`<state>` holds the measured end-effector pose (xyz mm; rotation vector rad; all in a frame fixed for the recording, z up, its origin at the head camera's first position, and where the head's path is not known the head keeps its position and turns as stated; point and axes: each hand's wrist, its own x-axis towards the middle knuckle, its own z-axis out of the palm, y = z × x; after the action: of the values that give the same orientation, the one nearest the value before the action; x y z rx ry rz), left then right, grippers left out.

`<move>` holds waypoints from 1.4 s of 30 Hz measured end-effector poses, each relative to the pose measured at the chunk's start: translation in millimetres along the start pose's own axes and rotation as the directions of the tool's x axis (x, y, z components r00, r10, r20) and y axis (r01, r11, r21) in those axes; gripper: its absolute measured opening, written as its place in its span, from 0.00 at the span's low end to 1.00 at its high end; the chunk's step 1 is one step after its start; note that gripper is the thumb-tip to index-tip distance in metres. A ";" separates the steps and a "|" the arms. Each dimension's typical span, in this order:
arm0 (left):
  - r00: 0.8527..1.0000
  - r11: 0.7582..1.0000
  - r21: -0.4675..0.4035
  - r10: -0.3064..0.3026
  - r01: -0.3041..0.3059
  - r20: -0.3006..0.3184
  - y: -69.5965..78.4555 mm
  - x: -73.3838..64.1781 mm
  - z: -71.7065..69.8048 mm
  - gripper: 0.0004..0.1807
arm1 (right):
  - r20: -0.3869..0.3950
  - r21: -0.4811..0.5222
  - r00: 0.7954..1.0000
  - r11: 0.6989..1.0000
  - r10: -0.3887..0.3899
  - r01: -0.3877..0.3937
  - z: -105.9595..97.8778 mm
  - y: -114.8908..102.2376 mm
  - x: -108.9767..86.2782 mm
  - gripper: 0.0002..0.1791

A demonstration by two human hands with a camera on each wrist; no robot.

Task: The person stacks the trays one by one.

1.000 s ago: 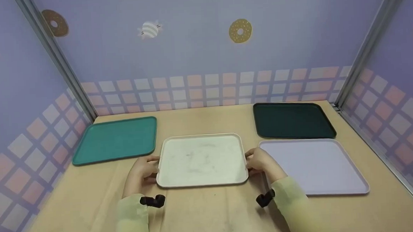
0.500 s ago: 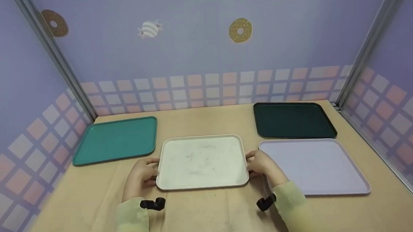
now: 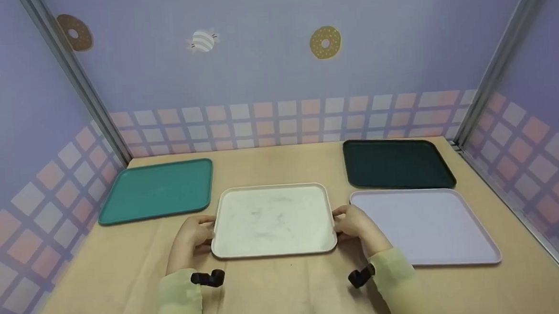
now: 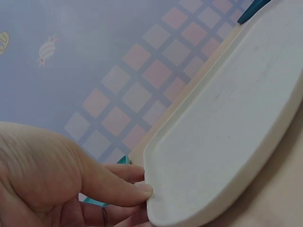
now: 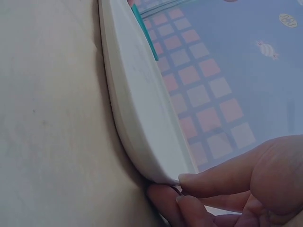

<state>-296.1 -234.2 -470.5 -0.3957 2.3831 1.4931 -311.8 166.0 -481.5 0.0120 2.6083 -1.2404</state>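
Note:
A white rectangular tray [image 3: 273, 219] with faint grey smudges lies at the middle of the table, between both hands. My left hand [image 3: 195, 233] grips its left edge; in the left wrist view the thumb [image 4: 142, 190] rests on the rim with the other fingers at and below the side. At the opposite edge my right hand [image 3: 354, 221] pinches the rim, and the right wrist view shows the thumb [image 5: 189, 183] on top and fingers curled underneath. The tray sits level and low, close to the tabletop; its underside is hidden.
A teal tray [image 3: 159, 189] lies at the back left. At the back right is a dark green tray [image 3: 397, 163], with a lavender tray [image 3: 431, 225] in front of it, beside my right forearm. Patterned walls [image 3: 275, 71] enclose the beige table [image 3: 277, 291].
The white tray has shifted slightly toward me, both hands moving with it, mostly in the first half second. The other trays have stayed in place.

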 end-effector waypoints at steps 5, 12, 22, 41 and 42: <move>1.000 1.000 -0.022 -0.015 0.015 -0.003 -1.4 -0.2 0.6 0.36 | -0.006 0.000 1.000 1.000 0.002 -0.002 0.1 1.2 -0.9 0.27; 1.000 1.000 -0.018 -0.014 0.014 -0.012 -2.6 0.7 -1.2 0.36 | -0.013 0.009 1.000 1.000 -0.002 0.002 0.2 0.2 -2.5 0.26; 1.000 0.999 0.040 0.012 -0.013 0.004 4.7 -6.6 -0.7 0.29 | 0.143 0.203 0.990 0.978 0.016 -0.045 -13.1 2.0 -3.8 0.27; 0.938 0.888 -0.330 0.347 -0.320 0.023 94.6 -40.0 126.1 0.30 | 0.071 0.264 0.997 0.965 -0.017 -0.002 -143.5 55.6 -40.0 0.33; 0.935 0.879 -0.366 0.350 -0.304 0.064 96.5 -40.3 135.3 0.30 | 0.065 0.263 0.998 0.965 -0.021 0.003 -150.8 60.0 -43.2 0.34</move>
<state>-281.9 -68.3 -431.5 0.0403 2.1559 2.0408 -296.7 323.8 -426.1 0.0026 2.3716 -1.5547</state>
